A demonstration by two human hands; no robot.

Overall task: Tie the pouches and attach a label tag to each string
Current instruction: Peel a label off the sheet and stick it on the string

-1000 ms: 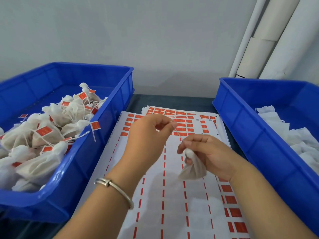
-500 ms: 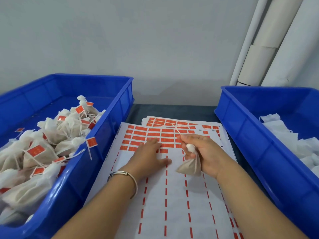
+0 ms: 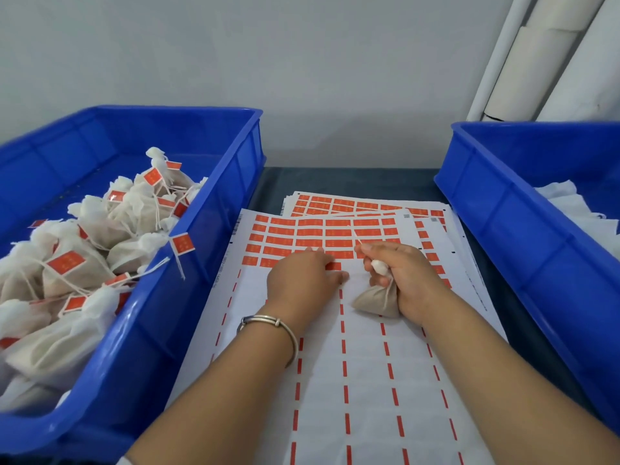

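From the head view, my right hand [image 3: 407, 276] curls around a tied pouch [image 3: 377, 302], whose body rests on the label sheet [image 3: 352, 380] under my palm, its string [image 3: 358, 239] pinched upward. Just left, my left hand [image 3: 303, 280] lies flat on the sheet, fingertips at an orange label [image 3: 332, 266], holding nothing.

Small beige pouch [image 3: 377, 302] tied at its white neck, lying on the label sheet [image 3: 335, 380], string [image 3: 357, 239] rising over the sheet's orange labels [image 3: 308, 233]
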